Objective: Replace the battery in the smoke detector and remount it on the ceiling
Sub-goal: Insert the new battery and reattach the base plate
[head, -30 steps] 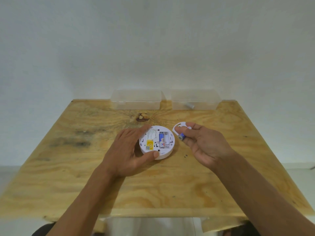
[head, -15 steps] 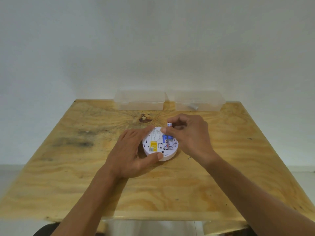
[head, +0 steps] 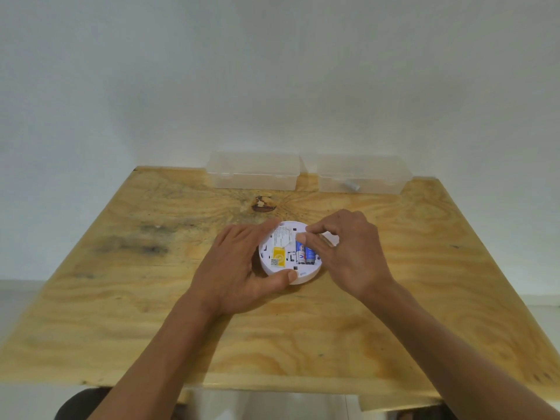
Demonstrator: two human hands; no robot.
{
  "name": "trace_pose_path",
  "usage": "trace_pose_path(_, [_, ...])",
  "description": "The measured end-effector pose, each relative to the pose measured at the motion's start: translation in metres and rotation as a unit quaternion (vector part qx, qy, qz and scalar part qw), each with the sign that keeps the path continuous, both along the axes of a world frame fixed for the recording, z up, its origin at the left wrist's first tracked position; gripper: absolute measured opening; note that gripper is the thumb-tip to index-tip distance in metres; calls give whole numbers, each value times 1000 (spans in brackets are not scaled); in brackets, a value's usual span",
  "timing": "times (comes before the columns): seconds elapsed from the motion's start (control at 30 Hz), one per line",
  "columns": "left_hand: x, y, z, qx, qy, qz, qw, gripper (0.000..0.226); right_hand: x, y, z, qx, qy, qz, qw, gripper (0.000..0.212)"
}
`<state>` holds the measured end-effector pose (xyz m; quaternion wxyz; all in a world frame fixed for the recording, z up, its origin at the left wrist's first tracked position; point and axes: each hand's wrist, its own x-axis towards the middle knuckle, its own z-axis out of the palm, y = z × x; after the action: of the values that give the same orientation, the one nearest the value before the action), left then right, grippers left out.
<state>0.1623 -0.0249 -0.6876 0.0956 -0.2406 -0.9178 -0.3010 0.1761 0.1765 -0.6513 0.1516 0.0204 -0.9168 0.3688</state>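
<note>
- We take this for a plain room set up as a makeshift work spot; whether it is a home or a workshop we cannot tell.
- We see a bare, pale wall (head: 272, 71) with no fittings.
- The table (head: 151, 298) is raw plywood, stained and knotted, pushed against that wall.
- Two clear plastic boxes (head: 253, 171) sit side by side at its far edge.
- Pale floor (head: 18, 301) shows beside the table.

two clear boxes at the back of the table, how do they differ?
The left clear box looks empty; the right clear box holds a small grey cylinder. The left box sits behind the dark knot, the right one nearer the table's far right corner. Both are lidded, translucent and similar in size.
</note>
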Motion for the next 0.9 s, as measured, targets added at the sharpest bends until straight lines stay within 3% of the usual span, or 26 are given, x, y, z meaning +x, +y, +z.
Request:
trace_pose_path(0.3, [-1, 0, -2, -8, -10, 5, 1000, 92, 5, 0, -19, 106, 104, -15, 989, 24])
trace_pose_path(0.5, [-1, 1, -1, 3, -13, 2, 1000, 87, 10, 3, -18, 181, 111, -15, 977, 21])
trace_pose_path(0.77, [5, 3, 3, 7, 6, -3, 1000, 77, 13, 2, -18, 159, 81, -22, 984, 16])
trace_pose_path(0.9, [7, 2, 3, 5, -11, 1, 1000, 79, 11, 9, -11, 57, 31, 6, 998, 24])
